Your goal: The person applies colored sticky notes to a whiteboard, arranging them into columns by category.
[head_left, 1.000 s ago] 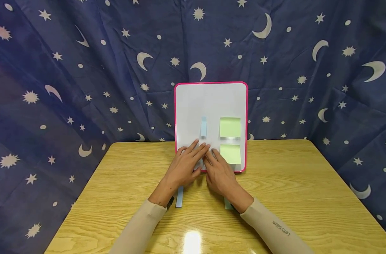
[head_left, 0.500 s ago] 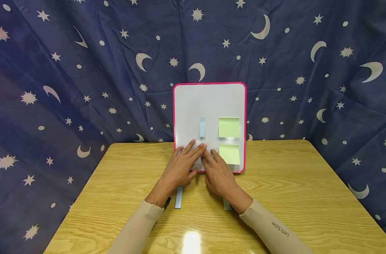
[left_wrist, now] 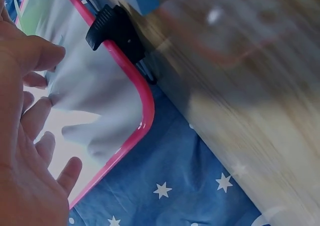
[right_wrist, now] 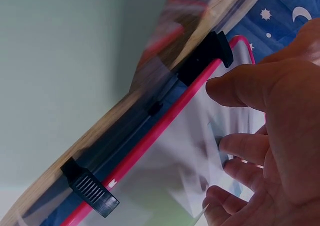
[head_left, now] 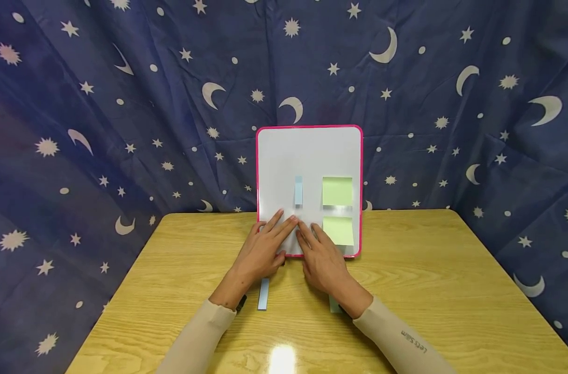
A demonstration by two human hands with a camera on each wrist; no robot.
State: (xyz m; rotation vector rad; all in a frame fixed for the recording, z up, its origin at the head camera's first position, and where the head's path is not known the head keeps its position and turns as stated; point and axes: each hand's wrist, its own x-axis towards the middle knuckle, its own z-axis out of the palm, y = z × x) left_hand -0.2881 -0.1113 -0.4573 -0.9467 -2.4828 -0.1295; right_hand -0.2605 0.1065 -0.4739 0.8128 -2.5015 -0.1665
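A whiteboard (head_left: 307, 156) with a pink rim stands upright on the table. My left hand (head_left: 260, 252) lies against its lower part with fingers spread and straight. Beside it, my right hand (head_left: 323, 262) rests its extended fingertips on the board, close to the left ones. In the right wrist view, a small bluish patch (right_wrist: 219, 136) shows by the fingertips, mostly hidden. Above the hands, a light blue sticky strip (head_left: 298, 191) hangs on the board. Two green sticky notes, an upper note (head_left: 337, 191) and a lower note (head_left: 338, 231), are stuck at the right.
A pad of blue strips (head_left: 263, 295) lies on the wooden table (head_left: 172, 291) near my left wrist. A green pad (head_left: 334, 305) is partly covered by my right wrist. Black clips (right_wrist: 90, 186) grip the board's bottom rim. A dark blue star-patterned curtain (head_left: 172, 104) hangs behind.
My left hand has slid slightly left along the board, so its fingertips stand a little farther from the right hand's. The right hand stays nearly still.
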